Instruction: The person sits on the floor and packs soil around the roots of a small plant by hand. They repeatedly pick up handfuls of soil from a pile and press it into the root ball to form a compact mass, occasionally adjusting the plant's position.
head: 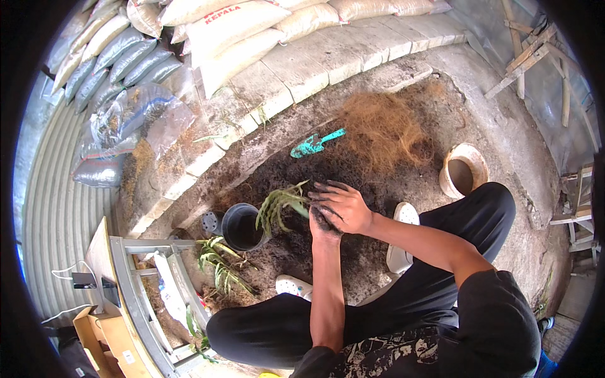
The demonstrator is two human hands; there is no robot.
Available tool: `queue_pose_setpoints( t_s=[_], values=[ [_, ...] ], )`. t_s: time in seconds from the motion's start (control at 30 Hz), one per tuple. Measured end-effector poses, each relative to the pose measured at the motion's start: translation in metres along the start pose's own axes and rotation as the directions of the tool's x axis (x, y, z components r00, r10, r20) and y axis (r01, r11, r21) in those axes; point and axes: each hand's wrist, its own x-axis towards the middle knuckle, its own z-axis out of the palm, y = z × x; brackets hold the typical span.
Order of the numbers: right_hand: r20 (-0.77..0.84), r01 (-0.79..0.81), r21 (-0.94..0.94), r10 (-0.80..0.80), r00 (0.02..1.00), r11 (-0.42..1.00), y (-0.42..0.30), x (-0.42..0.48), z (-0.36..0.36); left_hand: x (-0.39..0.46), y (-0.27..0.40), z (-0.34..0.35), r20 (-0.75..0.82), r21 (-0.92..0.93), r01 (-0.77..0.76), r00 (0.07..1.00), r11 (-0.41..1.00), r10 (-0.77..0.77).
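A green plant with long arching leaves (279,205) leans out to the left from between my hands. My left hand (321,222) cups the dark soil clump at its base from below. Over the top, my right hand (342,205) presses against the clump, its fingers blackened with soil. Most of the clump is hidden by the hands. Just left of the leaves stands a black plastic plant pot (243,227), with a smaller black pot (211,222) tipped against its far side. Dark loose soil (279,177) covers the ground beneath.
A turquoise hand trowel (314,145) lies on the soil, beside a heap of brown coir-like fibre (383,127). To the right is a whitish bucket (465,170). Uprooted plants (224,267) lie near a metal-framed table (142,283). Stacked sacks (246,28) stand beyond a concrete ledge (302,75).
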Motion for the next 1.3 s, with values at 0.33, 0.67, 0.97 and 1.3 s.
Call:
queue_pose_setpoints(
  t_s=[0.33,0.67,0.97,1.3],
  values=[
    [0.210,-0.393,0.120,0.364,0.907,0.912,-0.018,0.020,-0.008,0.006,0.025,0.016,0.071,-0.093,-0.134,0.987,0.987,0.141],
    [0.258,-0.610,0.760,0.759,0.598,0.223,-0.036,0.040,0.000,-0.010,0.040,0.082,-0.135,0.264,-0.309,0.926,0.914,0.352],
    [0.208,-0.617,-0.151,0.635,0.744,0.773,-0.051,0.024,0.009,-0.002,0.034,0.044,0.135,-0.047,-0.385,0.912,0.922,0.388],
    [-0.021,0.098,0.212,-0.096,0.995,0.972,-0.006,0.027,-0.007,-0.009,0.013,0.047,0.096,-0.024,-0.029,0.995,0.999,0.031]
  ],
)
